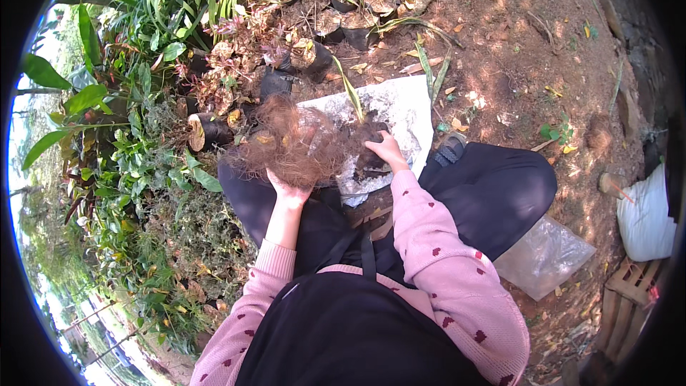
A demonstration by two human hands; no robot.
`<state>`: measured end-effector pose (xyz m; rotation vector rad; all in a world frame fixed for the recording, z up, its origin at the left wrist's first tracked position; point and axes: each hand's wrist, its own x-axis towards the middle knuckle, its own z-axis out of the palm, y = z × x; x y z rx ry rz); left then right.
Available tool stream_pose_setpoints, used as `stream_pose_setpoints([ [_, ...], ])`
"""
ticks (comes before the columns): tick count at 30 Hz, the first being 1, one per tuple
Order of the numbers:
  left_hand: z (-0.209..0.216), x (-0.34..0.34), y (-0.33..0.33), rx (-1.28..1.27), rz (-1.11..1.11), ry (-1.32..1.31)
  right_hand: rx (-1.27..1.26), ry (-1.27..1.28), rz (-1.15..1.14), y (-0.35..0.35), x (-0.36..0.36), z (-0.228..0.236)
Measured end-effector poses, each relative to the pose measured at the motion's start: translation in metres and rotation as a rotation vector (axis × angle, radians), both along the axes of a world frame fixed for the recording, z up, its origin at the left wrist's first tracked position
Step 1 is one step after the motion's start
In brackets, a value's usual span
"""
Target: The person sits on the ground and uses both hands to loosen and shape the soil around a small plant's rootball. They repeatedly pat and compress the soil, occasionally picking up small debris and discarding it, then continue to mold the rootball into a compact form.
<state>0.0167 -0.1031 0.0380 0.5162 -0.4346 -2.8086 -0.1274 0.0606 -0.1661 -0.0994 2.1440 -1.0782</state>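
A loose clump of brown coconut fibre (289,146) rests on my left hand (289,187), which supports it from below; most of its fingers are hidden under the strands. To the right, my right hand (388,150) has its thumb and fingers around the dark root ball (370,139) of a small plant. One upright green leaf with yellowish edges (349,89) rises from that root ball. Both hands are over a white sheet (409,111) strewn with dark soil and pale bits, spread on the ground in front of my crossed legs.
Black nursery bags of plants (312,57) stand beyond the sheet, and dense greenery (164,193) fills the left side. A clear plastic bag (547,254) lies by my right knee. Farther right are a white sack (645,211) and a wooden crate (627,307).
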Motion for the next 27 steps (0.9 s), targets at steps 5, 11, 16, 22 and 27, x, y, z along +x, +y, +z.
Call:
stream_pose_setpoints([
  [5,-0.03,0.004,0.006,0.037,-0.038,-0.044,-0.32,0.099,0.176,0.023,-0.053,0.086],
  [11,-0.041,0.001,0.022,-0.079,-0.158,-0.067,-0.591,0.196,0.162,0.072,-0.057,0.236],
  [16,-0.069,-0.008,0.067,0.018,-0.209,-0.195,-0.556,0.167,0.086,0.078,-0.007,0.261],
  [22,-0.054,-0.012,0.091,-0.136,-0.218,-0.139,-0.481,0.174,0.052,0.067,0.043,0.23],
  [27,-0.041,-0.005,0.088,0.203,-0.273,-0.088,-0.298,0.309,0.074,0.069,0.043,0.236],
])
